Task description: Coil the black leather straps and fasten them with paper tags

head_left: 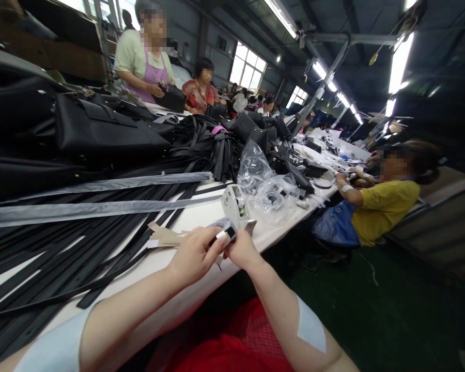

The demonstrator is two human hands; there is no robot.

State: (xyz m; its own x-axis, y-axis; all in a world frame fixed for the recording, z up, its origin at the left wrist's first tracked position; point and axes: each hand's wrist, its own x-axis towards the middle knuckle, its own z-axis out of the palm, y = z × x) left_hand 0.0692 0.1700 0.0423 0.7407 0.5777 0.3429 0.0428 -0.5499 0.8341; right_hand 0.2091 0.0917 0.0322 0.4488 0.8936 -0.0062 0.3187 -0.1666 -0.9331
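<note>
Both my hands meet at the table's front edge. My left hand [196, 253] has its fingers bent around a small clear and dark item [228, 231], with something white at the fingertips. Close against it, my right hand [242, 250] is closed; what its fingers hold is hidden. Just behind them stands a pale plastic holder [230, 202] with small things inside. Beige paper strips [165, 236] lie left of my left hand. Long black straps [81, 248] cover the table's left part.
Black bags [108, 126] are piled at the back left. Crumpled clear plastic [269, 191] lies beyond my hands on the white table [201, 214]. A person in yellow [387, 206] sits at the right; others work across the table.
</note>
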